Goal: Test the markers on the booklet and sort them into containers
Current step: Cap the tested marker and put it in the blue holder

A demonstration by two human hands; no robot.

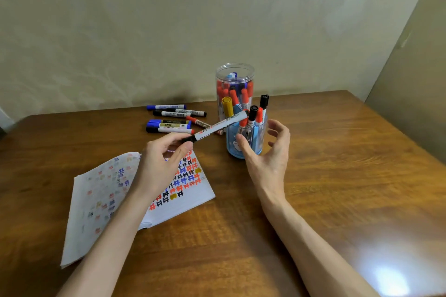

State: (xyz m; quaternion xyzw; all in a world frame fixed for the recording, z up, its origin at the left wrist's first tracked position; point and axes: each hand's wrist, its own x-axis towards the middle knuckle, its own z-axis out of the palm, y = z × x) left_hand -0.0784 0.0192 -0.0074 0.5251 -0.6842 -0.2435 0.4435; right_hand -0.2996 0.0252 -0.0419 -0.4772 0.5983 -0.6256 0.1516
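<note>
My left hand (164,161) pinches a white marker (220,126) by its black end, its barrel pointing up and right toward the containers. Below that hand lies the open booklet (190,190), its right page covered with red, blue, black and yellow test marks. My right hand (270,154) is open with fingers spread, just in front of a short blue cup (243,149) holding red- and black-capped markers. Behind the cup stands a tall clear jar (233,87) with several red, blue and yellow markers. A loose pile of markers (172,119) lies on the table to the left of the jar.
Everything rests on a brown wooden table (337,176) set against a pale patterned wall. The table's right edge runs diagonally at the far right. A bright light glare sits on the wood at the lower right.
</note>
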